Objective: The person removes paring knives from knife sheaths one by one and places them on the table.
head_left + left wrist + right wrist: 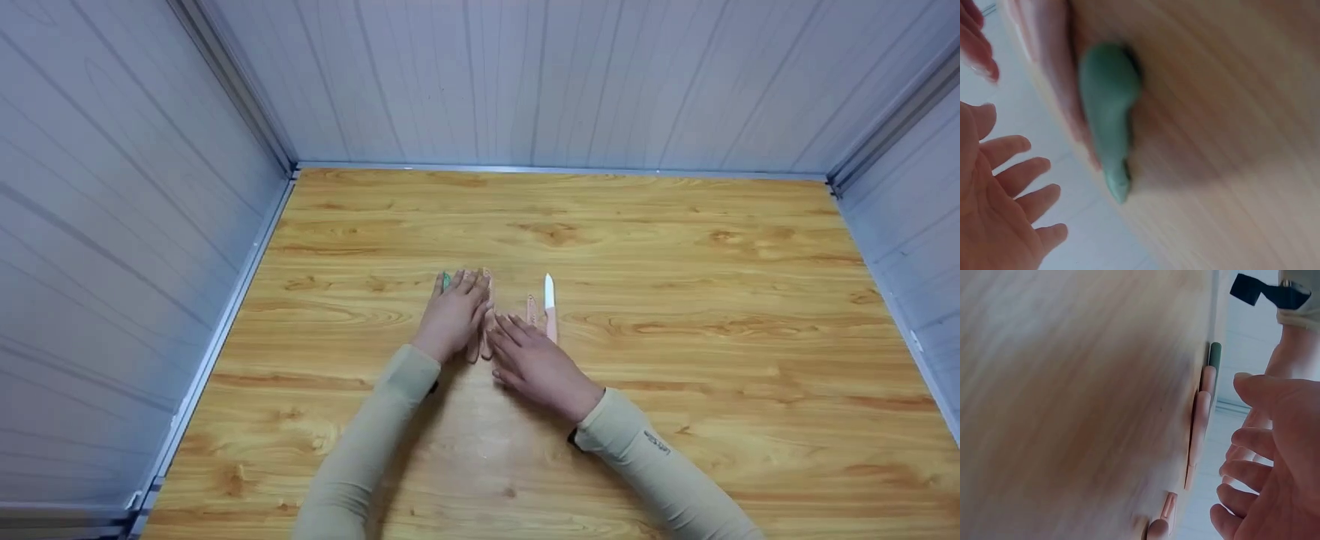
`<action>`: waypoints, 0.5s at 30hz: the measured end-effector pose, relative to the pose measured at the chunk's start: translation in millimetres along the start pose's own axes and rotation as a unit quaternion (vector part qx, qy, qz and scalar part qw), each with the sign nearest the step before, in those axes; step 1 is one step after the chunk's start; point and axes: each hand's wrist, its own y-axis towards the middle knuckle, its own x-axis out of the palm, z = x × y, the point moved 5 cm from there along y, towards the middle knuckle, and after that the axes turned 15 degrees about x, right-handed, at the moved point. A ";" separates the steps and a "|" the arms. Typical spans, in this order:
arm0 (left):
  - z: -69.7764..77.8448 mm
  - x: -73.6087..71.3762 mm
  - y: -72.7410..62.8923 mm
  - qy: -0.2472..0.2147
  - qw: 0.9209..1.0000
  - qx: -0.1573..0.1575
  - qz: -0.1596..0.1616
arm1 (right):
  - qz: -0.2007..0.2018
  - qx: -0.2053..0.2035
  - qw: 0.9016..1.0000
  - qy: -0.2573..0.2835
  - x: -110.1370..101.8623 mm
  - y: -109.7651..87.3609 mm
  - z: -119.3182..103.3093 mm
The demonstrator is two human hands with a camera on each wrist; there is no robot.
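Note:
My left hand [448, 319] lies flat over a group of knives, its fingers straight. Past its fingertips show a green tip [447, 279] and a pink patterned blade cover [487, 276]. Below it stick out pink handles [472, 351]. The left wrist view shows a rounded green handle [1106, 84] on the table beside a pink one [1053, 62]. My right hand [544, 367] is spread, fingers extended, just right of those handles. Beyond its fingers lie a pink patterned sheath [532, 307] and a knife with a white blade [550, 291] and pink handle, partly hidden by the hand.
The wood-grain table [675, 262] stretches around the hands. Pale panel walls [487, 82] stand at the back and both sides, with metal edging [480, 166] along the table's far edge.

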 end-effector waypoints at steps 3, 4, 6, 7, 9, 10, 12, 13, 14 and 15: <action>-3.7 4.8 3.5 0.016 1.000 0.010 -0.013 | -0.008 0.004 1.000 0.010 2.2 2.2 -0.9; -4.6 7.0 4.4 0.020 1.000 0.012 -0.019 | -0.011 0.006 1.000 0.014 3.4 2.8 -0.7; -6.3 11.1 6.1 0.024 0.999 0.016 -0.030 | -0.018 0.011 1.000 0.019 5.8 3.8 -0.3; -7.2 12.9 7.0 0.026 0.999 0.017 -0.034 | -0.019 0.012 1.000 0.021 6.7 4.2 -0.1; -8.6 14.9 9.0 0.027 0.999 0.020 -0.039 | -0.020 0.015 0.999 0.024 8.1 4.8 0.4; -9.5 15.4 10.1 0.027 0.999 0.020 -0.041 | -0.020 0.016 0.999 0.024 8.6 5.2 0.6; -11.8 15.6 12.5 0.030 0.998 0.021 -0.042 | -0.020 0.017 0.999 0.024 8.8 6.2 0.6; -12.9 15.2 13.6 0.033 0.998 0.022 -0.043 | -0.022 0.017 0.999 0.023 8.7 6.7 0.4; -13.8 14.6 14.6 0.035 0.998 0.022 -0.043 | -0.025 0.018 0.999 0.024 8.6 7.3 0.1; -14.8 14.3 15.8 0.038 0.998 0.024 -0.043 | -0.027 0.018 0.999 0.023 8.3 7.9 -0.2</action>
